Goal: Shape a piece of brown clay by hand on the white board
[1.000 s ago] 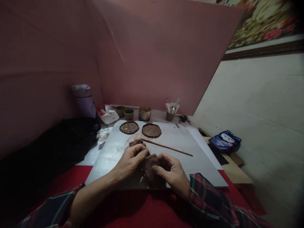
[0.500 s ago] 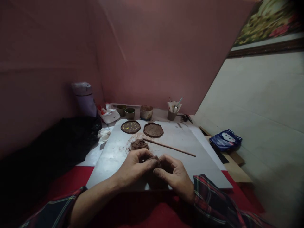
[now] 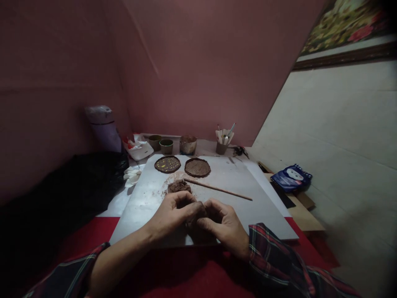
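Both hands meet over the near edge of a pale board. My left hand is closed, thumb and fingers pinching a dark brown piece of clay. From the other side my right hand curls its thumb and fingers round the same clay, which the fingers largely hide. Just beyond the left hand sits a crumbly clay lump, with smears around it. A thin brown stick lies slanting to its right. Farther back rest a round clay disc with yellow specks and a plain one.
Behind the board stand two small cups, a stained bowl and a cup of tools. A black bag and a purple bottle are at left. At right lies a blue packet.
The camera view has shifted slightly, so the scene sits a little farther left and up. Both hands remain on the clay, their fingers slightly repositioned.
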A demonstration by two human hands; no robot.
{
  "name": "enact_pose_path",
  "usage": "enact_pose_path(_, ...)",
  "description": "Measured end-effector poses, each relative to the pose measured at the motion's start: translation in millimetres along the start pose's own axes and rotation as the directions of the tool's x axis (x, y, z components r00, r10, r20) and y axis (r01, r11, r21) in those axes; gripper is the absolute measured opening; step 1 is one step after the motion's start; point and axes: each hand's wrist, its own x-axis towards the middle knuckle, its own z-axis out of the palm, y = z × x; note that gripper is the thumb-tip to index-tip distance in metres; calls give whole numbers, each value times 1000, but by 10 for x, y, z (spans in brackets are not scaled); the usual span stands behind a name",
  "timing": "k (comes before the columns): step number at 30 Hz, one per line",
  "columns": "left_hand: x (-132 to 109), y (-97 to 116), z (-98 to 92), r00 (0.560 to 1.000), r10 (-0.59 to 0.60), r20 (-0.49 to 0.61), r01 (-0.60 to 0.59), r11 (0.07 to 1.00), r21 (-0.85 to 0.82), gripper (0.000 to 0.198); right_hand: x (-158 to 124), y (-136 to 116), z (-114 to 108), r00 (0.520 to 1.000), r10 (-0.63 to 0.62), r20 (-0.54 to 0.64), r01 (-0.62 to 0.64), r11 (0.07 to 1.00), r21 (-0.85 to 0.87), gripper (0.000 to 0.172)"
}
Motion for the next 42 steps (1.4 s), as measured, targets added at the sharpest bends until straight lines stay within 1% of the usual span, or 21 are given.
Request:
enact_pose_path(2,0,10,15,1000,-9,-13,9,1000,-5,25,-3,0,12,1000,0,-2,0,1000,-17,30)
enact_pose_path(5,-5,22,11,1000,-18,0,18,1000,-21,24,3,-4,11,1000,6,10,-6,1000,-4,31)
enact_pose_path(11,-8,1,-30,999,31,41,-30,999,-34,22,13,-9,-11,1000,8,15,-9,999,37,33)
enact_pose_path(17,-4,-1,8,1000,6,4,-6,1000,14,20,4,-12,2,1000,21,3,-21,1000,11,31)
enact_pose_path(22,-7,17,-19,999,16,32,-15,1000,-27,18,18,-21,-21,1000,24,5,-24,999,36,33)
enact_pose_path(26,-2,-10,-39,998,15,63,-11,997,-75,22,23,-11,-39,1000,16,1,-16,998,55,34)
enact_pose_path(32,-1,-69,5,999,-26,19,27,997,-78,25,25,0,-38,1000,16,5,-16,998,61,34)
enact_pose_path(35,-6,-50,8,1000,-14,19,15,997,-80,21,29,-5,-36,1000,28,5,-28,998,64,34)
enact_pose_path(39,-8,-23,-25,999,23,46,-20,997,-74,17,31,-5,-43,1000,20,-8,-19,998,60,32)
enact_pose_path(42,-8,-13,-31,999,32,42,-29,997,-70,19,29,8,-51,1000,20,11,-21,996,84,30)
